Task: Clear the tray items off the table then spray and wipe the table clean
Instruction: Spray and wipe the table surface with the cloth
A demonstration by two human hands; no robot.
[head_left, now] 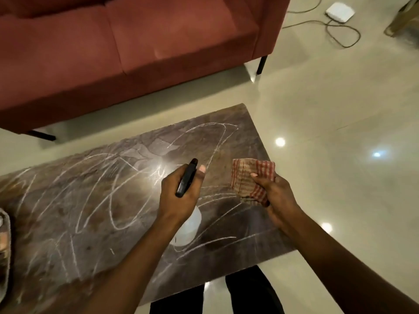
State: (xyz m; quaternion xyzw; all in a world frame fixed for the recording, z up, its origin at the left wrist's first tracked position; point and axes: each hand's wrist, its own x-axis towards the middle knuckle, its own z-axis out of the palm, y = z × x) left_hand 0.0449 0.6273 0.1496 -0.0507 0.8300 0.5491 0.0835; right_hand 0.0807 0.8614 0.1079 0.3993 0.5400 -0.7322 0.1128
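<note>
left hand (181, 193) grips the spray bottle (189, 227), fingers curled round its black trigger head with the pale body hanging under the palm. right hand (278, 196) pinches a striped cloth (251, 177), thumb on top, bunched, held above the surface and not touching it. both hands hover over the right half of the table (90, 211).

key relation: the trigger head's long axis runs from near-left to far-right, nozzle aimed at the table's far right corner. the table's long axis runs left to right, and most of the white scribbles lie left of both hands, so the left hand is nearer to them. the cloth sits just right of the bottle, near the right end.

judgement: spraying step, wipe not yet begun. a tray (5, 241) shows at the left frame edge, cut off, seemingly on the table's left end. cannot tell its contents.
</note>
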